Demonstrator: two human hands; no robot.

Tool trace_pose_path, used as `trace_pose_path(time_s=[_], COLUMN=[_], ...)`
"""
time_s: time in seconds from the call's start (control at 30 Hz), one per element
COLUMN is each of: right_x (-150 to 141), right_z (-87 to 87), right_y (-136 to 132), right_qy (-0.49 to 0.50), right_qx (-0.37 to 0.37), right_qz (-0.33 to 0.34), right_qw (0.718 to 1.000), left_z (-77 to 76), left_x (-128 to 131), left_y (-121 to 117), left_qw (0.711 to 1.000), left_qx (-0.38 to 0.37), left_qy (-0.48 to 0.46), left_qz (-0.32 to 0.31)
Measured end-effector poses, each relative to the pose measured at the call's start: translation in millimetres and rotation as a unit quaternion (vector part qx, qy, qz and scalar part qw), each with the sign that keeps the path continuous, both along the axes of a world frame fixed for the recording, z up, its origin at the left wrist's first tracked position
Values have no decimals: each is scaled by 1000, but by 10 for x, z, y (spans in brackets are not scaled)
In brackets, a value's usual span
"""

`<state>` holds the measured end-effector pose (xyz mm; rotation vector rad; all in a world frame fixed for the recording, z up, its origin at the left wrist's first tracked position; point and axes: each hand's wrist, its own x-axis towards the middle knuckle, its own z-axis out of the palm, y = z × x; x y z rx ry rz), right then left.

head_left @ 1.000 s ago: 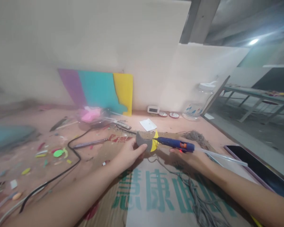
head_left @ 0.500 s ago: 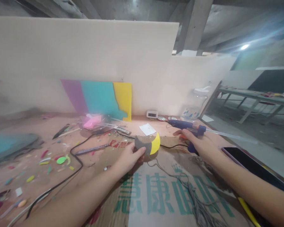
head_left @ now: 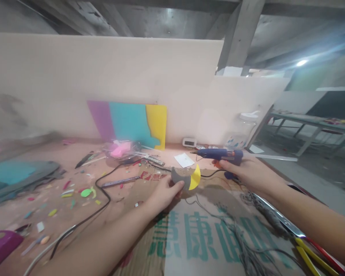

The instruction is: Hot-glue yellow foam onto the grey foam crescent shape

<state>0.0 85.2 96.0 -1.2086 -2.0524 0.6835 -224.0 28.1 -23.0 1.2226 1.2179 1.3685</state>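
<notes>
Between thumb and fingers, my left hand point(head_left: 164, 191) pinches a crescent-shaped foam piece point(head_left: 184, 179), grey with a yellow right end. It is held above a printed cardboard sheet point(head_left: 201, 241). My right hand point(head_left: 241, 166) is wrapped round the handle of a blue hot glue gun point(head_left: 218, 154). The gun's nozzle points left, above and to the right of the crescent and apart from it. A clear glue stick point(head_left: 271, 156) juts out of its rear. Grey yarn strands point(head_left: 241, 237) lie on the cardboard below my right forearm.
Colourful scraps point(head_left: 86, 192) and a black cord point(head_left: 105, 191) spread across the left side. A purple, teal and yellow board point(head_left: 129, 120) leans on the wall. A clear jar point(head_left: 241, 130) stands back right; scissors point(head_left: 299, 239) lie near right. A pink lump point(head_left: 120, 149) sits behind.
The glue gun has swung more level, and my right hand now grips its handle higher. The view has shifted, bringing the scissors into sight. My left hand keeps hold of the crescent.
</notes>
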Motion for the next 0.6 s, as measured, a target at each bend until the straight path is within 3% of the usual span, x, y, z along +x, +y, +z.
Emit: trace_pose_path(time_s=[0.1, 0.17, 0.4, 0.6], right_x=[-120, -182, -394, -587], right_z=[59, 7, -405, -653], right_y=[44, 203, 1088, 1239], right_qy=[-90, -131, -100, -97], right_qx=[-12, 0, 18, -14], right_qz=[-10, -11, 14, 40], right_qw=[996, 991, 995, 994], left_z=[-22, -17, 3, -19], left_x=[-9, -9, -10, -17], left_y=[12, 8, 1, 16], left_qw=[1000, 1000, 1000, 1000], left_qx=[6, 7, -10, -27], left_qy=[7, 10, 25, -5], left_qz=[-6, -10, 7, 0])
